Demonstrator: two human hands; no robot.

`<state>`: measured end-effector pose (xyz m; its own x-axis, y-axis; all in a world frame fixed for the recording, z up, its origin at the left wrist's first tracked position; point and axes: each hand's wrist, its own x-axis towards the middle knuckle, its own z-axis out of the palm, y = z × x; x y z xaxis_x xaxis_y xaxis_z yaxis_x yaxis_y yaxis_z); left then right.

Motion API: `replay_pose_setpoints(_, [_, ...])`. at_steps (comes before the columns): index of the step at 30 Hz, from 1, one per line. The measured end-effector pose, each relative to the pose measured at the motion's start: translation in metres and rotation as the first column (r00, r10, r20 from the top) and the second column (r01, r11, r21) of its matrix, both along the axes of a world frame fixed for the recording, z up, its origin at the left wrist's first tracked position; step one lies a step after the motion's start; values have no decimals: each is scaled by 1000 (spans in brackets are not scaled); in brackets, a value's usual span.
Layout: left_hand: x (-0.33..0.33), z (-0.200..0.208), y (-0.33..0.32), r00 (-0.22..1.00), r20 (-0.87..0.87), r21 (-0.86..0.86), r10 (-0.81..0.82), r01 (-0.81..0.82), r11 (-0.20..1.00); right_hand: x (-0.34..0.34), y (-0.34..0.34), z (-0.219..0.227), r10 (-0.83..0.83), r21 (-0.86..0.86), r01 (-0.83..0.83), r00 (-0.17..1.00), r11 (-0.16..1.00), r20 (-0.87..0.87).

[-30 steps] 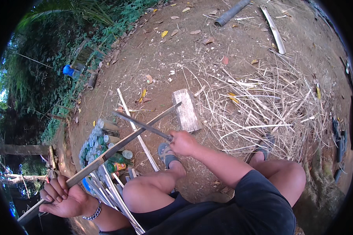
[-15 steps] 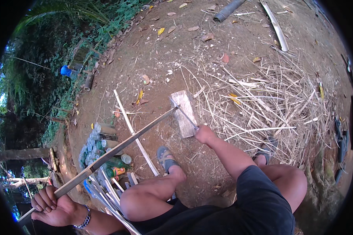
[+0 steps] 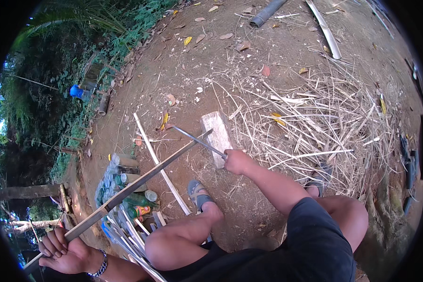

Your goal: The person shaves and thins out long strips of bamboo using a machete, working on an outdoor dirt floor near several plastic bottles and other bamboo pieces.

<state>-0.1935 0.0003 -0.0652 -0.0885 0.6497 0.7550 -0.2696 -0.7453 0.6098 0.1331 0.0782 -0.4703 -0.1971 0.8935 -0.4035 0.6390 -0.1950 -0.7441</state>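
Observation:
A long bamboo strip (image 3: 141, 183) slants up from lower left toward the middle, with my left hand (image 3: 65, 251) closed around its near end. The strip's far tip reaches over a pale wooden block (image 3: 222, 144) on the dirt between my feet. My right hand (image 3: 239, 162) grips the handle of a long, thin-bladed knife (image 3: 186, 134). Its blade crosses the strip near that far tip and points up and left. Whether the edge bites into the strip I cannot tell.
A heap of thin bamboo shavings (image 3: 329, 117) spreads at right. Bottles (image 3: 127, 176) lie stacked left of my left foot, near a bundle of split strips (image 3: 127, 230). A pale stick (image 3: 156, 157) lies on the ground. Farther off are a dark pipe (image 3: 268, 12) and a split bamboo length (image 3: 326, 30).
My right hand has moved slightly left, and the knife blade has swung left, its tip now past the strip instead of over the block. The left hand keeps its grip on the strip.

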Motion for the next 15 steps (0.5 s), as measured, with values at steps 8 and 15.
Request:
replay_pose_setpoints(8, [11,-8,-6,995,91,11,-36,35,999,26,8,-84,-133,-216,130,991,968,2])
replay_pose_setpoints(15, [4,-17,-13,959,267,-52,91,-80,995,22,-61,-80,-531,-344,446,820,826,-213])
